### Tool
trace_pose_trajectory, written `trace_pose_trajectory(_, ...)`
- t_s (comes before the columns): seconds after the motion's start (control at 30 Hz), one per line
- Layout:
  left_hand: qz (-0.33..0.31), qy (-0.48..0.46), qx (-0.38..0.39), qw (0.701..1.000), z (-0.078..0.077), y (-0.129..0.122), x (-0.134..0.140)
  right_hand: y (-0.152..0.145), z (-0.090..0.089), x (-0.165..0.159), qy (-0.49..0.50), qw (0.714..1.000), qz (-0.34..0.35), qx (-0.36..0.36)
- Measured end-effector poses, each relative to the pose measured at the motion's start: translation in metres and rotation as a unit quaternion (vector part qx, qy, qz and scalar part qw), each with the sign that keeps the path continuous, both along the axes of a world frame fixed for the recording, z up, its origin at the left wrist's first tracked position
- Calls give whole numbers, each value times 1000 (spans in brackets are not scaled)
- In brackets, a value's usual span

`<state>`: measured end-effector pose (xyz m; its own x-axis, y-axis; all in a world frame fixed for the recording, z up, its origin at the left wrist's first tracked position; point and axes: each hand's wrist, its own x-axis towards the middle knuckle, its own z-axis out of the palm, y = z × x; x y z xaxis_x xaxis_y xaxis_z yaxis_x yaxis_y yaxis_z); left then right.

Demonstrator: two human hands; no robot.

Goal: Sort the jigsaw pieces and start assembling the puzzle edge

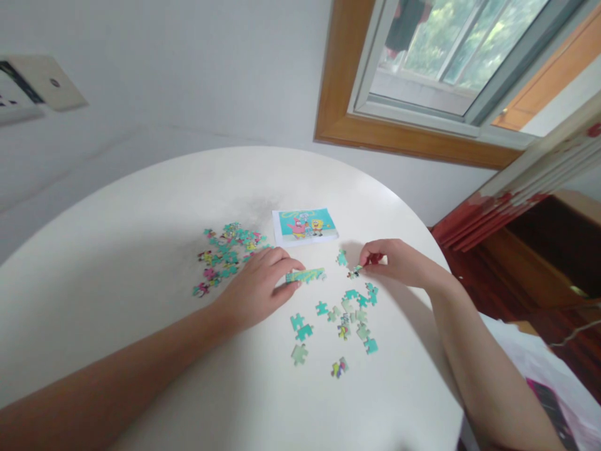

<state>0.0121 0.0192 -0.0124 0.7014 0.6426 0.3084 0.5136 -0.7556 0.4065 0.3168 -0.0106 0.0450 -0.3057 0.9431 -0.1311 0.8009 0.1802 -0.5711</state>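
Observation:
A joined strip of jigsaw puzzle pieces (307,275), teal and yellow, lies on the white table. My left hand (263,285) has its thumb and fingers closed around the strip's left end. To the right, my right hand (385,260) pinches a small multicoloured puzzle piece (354,272) at the tabletop. A teal piece (342,257) lies just beyond that one. Behind both hands is a reference picture card (307,226) with cartoon figures on a teal background. Beside my left hand spreads a heap of mixed puzzle pieces (228,254), partly hidden by the fingers.
Several loose teal and pale green pieces (361,316) lie nearer me on the round white table (211,388), with a yellow and purple piece (339,368) closest. A wall and a wood-framed window (422,69) stand behind. A red and white curtain (507,194) hangs at right.

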Motion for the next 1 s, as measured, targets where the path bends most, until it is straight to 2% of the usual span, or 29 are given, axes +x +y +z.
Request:
trace_pose_trajectory(0.23, 3, 9, -1, 1000, 1, 0, -1, 0, 0, -10, 86, 996, -15, 16)
trace_pose_trajectory(0.47, 6, 8, -1, 1000, 1, 0, 0, 3, -19, -33, 160, 986, 2, -35)
trace_pose_trajectory(0.67, 8, 10, -7, 1000, 2, -2, 0, 2, -25, -38, 218, 972, 23, -87)
trace_pose_trajectory(0.87, 9, 11, -6, 1000, 3, -3, -1, 2, -25, -40, 211, 974, 11, -84)
trace_pose_trajectory(1.0, 9, 12, -7, 1000, 4, -4, -1, 2, -22, -41, 179, 982, 9, -53)
